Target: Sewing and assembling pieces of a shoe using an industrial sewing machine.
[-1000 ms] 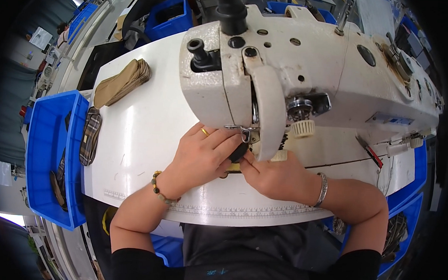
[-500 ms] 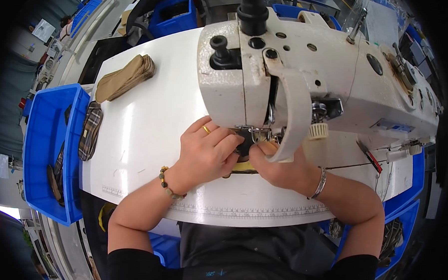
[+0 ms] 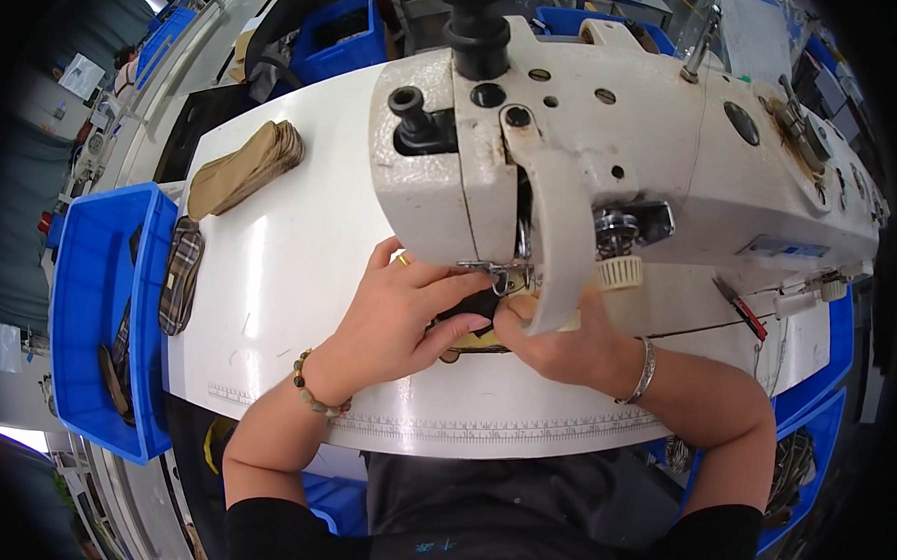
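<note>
A white sewing machine (image 3: 428,179) stands over the worktable. Beneath its presser foot (image 3: 499,278) lies a small black piece of material (image 3: 475,307), with something yellowish under its near edge. My left hand (image 3: 397,313) holds the black piece from the left, its thumb on the near side and its fingers on the far side. Close to the foot, my right hand (image 3: 566,340) has its fingers pinched at the right edge of the same piece. The machine's curved white arm (image 3: 563,225) covers part of those fingers, and the needle point cannot be made out.
A stack of brown cut pieces (image 3: 248,171) lies at the table's far left. Plaid pieces (image 3: 181,273) rest at the left edge beside a blue bin (image 3: 106,325). Red-handled thread snips (image 3: 740,308) lie at right. A printed ruler (image 3: 502,428) runs along the near edge.
My left hand has opened its grasp wider, with thumb and index finger now stretched further apart around the black piece. My right hand stays pinched near the foot. The whole view has shifted slightly.
</note>
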Demonstrator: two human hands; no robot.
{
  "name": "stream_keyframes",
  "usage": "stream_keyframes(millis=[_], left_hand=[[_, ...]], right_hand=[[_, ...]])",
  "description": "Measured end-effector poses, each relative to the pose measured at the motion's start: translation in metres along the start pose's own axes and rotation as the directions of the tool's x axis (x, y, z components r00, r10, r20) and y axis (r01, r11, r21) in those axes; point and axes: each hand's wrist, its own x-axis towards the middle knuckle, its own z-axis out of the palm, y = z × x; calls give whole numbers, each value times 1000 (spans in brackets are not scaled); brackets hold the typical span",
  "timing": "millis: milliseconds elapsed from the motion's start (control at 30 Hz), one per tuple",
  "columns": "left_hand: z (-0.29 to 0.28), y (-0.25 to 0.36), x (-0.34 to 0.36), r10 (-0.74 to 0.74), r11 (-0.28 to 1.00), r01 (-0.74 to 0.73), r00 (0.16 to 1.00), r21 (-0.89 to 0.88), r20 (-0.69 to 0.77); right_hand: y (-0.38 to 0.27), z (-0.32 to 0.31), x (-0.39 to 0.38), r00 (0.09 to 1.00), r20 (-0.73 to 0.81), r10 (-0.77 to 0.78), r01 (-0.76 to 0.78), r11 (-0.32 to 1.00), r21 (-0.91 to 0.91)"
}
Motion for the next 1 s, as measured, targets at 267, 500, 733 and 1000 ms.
stream_keyframes(millis=[267,500,733,1000], left_hand=[[16,-2,0,27,997,-31,998,70,62],[27,-17,-3,59,998,-59,998,-4,21],[28,-15,-3,79,996,-79,997,45,20],[23,-12,3,163,972,-160,987,170,-7]], right_hand=[[-12,-7,-1,999,30,-37,41,986,-160],[-26,-27,0,985,169,24,-12,998,-69],[-24,-24,1,989,146,15,6,990,-140],[-19,-28,2,961,272,53,-31,996,-83]])
